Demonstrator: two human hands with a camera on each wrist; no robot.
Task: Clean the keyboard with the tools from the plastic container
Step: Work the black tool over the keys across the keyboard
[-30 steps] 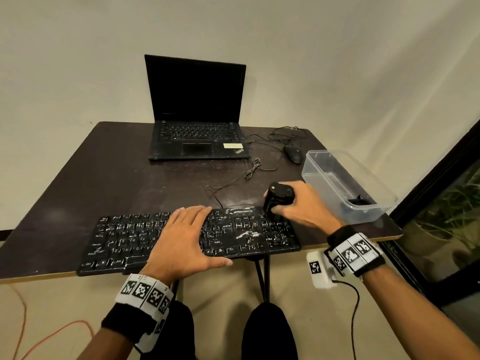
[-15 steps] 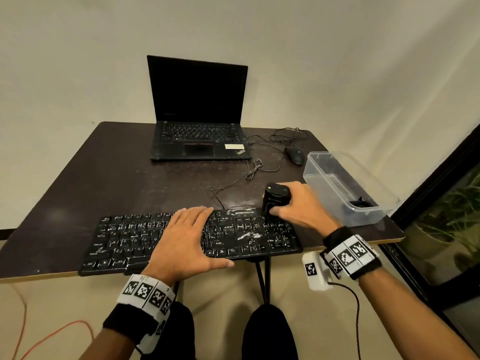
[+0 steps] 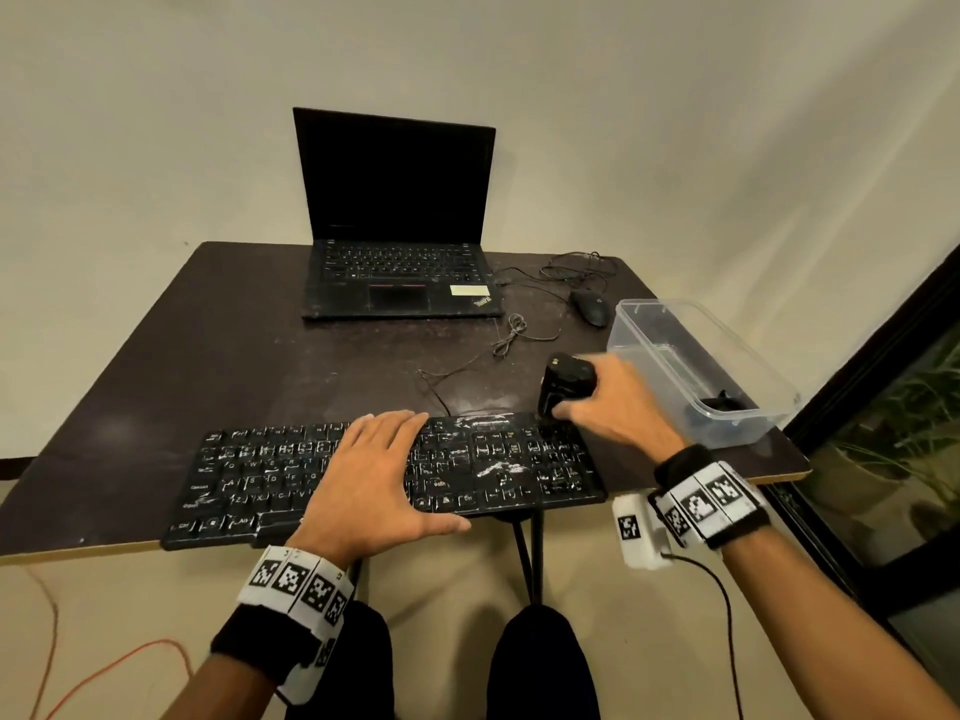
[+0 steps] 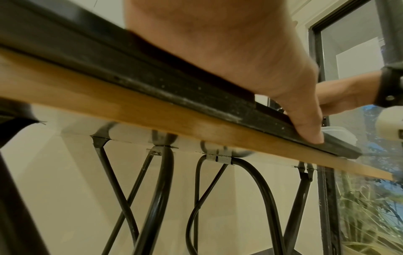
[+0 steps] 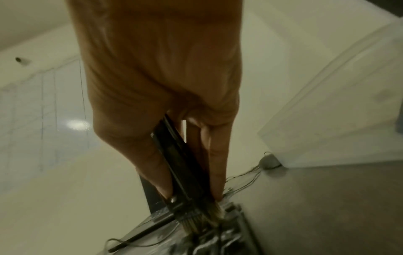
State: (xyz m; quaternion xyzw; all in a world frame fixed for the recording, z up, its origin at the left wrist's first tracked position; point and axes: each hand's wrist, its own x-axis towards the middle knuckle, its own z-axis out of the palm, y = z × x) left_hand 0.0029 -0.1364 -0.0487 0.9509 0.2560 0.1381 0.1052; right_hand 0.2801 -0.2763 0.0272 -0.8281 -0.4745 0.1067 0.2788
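Note:
A black keyboard (image 3: 249, 475) smeared with white dust lies along the table's near edge. My left hand (image 3: 374, 475) lies flat on its middle with fingers straight, and the thumb (image 4: 305, 120) reaches over the front edge (image 4: 196, 96). My right hand (image 3: 618, 402) grips a black cleaning brush (image 3: 563, 381) upright at the keyboard's far right corner. In the right wrist view the brush handle (image 5: 181, 169) runs between thumb and fingers, and the bristles (image 5: 200, 222) press onto the keys. The clear plastic container (image 3: 748, 366) stands just right of that hand with a dark tool (image 3: 719, 402) inside.
An open black laptop (image 3: 400, 262) stands at the back of the dark table (image 3: 208, 345). A black mouse (image 3: 589, 306) and loose cables (image 3: 509, 335) lie between laptop and container. A dark window frame (image 3: 883, 356) rises at the right. Black metal table legs (image 4: 157, 189) cross under the top.
My right hand with the brush has shifted slightly along the keyboard's far right corner. The left hand has stayed flat on the keys.

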